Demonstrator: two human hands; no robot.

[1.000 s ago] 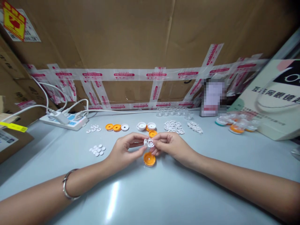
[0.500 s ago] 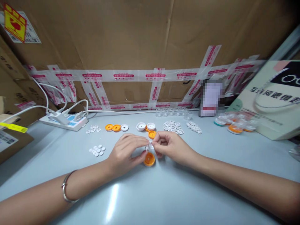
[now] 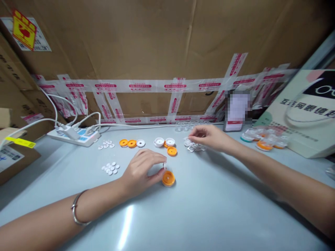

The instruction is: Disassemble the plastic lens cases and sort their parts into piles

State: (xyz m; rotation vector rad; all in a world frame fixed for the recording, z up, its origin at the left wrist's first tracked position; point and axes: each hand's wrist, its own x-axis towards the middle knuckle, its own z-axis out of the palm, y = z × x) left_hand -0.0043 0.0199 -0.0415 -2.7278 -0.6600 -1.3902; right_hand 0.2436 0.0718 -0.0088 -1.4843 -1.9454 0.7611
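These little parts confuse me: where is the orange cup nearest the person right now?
In the head view, the orange cup sits on the table below picture centre, just right of the left hand, in front of a second orange cup.

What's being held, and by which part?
The left hand pinches a small white piece, top and bottom. The right hand is at white openwork pieces; whether it holds one cannot be told.

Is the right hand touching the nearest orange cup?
Apart. The head view shows bare grey tabletop between the right hand, over by the white openwork pieces, and the nearest orange cup.
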